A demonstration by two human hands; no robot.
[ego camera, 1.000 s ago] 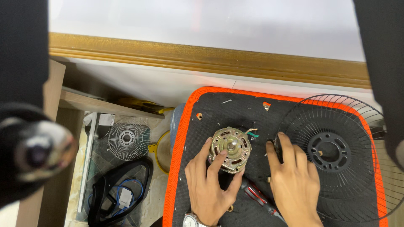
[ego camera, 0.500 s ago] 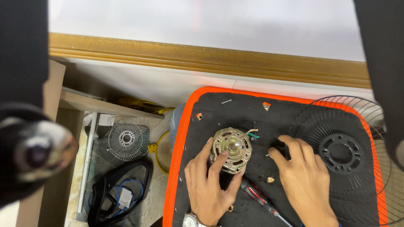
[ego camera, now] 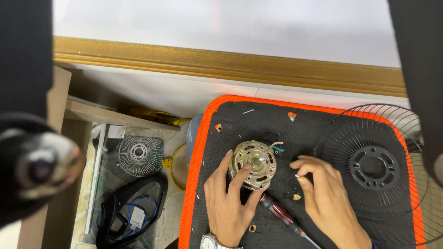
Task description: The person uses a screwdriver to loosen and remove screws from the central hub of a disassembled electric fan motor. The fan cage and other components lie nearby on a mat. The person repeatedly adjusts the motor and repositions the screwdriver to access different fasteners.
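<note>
Motor: the round metal fan motor [ego camera: 253, 164] lies shaft-up on the black mat with orange edge [ego camera: 198, 152] covering the surface, left of the dark fan guard [ego camera: 374, 168].
Left hand: the left hand [ego camera: 228, 203] is spread around the motor's near side, fingers on its rim and face, not clenched.
Right hand: the right hand [ego camera: 325, 198] hovers just right of the motor, thumb and forefinger pinched together; whether a small part sits between them I cannot tell.
Doing it well: I judge the motor should stay braced flat while the pinching fingers work near the shaft.
Nearby: a red-handled screwdriver [ego camera: 281, 216] lies between the hands; a small brass piece [ego camera: 296, 197] beside it.
Floor: a smaller fan grille [ego camera: 138, 154] lies below left.
</note>
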